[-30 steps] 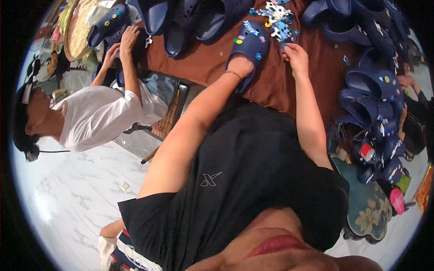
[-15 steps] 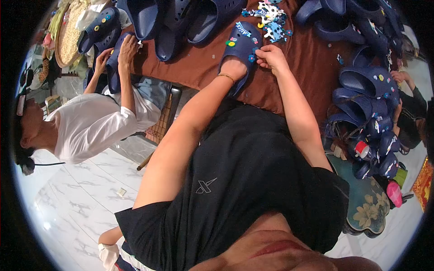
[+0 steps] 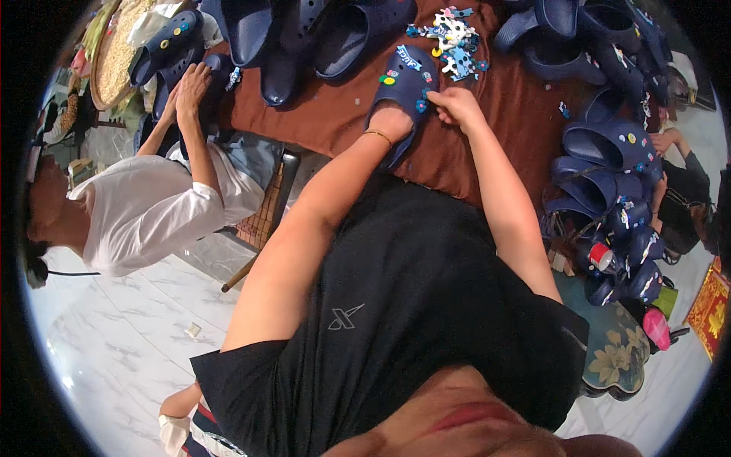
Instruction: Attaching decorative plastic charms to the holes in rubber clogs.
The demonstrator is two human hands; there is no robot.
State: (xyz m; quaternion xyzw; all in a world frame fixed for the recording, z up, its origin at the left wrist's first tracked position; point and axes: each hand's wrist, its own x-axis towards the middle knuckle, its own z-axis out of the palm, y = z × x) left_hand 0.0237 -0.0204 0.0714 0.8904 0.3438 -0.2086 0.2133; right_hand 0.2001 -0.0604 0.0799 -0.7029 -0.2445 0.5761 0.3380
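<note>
My left hand is pushed into the opening of a navy blue clog, its fingers hidden inside the upper. Colourful shoe charms sit on the clog's front, among them a lettered blue-and-white one and a green-and-yellow one. At the clog's right side my right hand is closed, thumb and forefinger pinched at a small blue flower charm on the upper. Just beyond the toe, a heap of loose charms in white, blue and yellow lies on the brown cloth.
More navy clogs stand along the far left edge, and others are piled at the right. A person in a white shirt works at the left; another person's hands are at the right pile. A bottle lies among those clogs.
The view has shifted slightly. My right fingertips have moved a little lower along the clog's side, against the blue charm. At the left, the other person's hands have come together.
</note>
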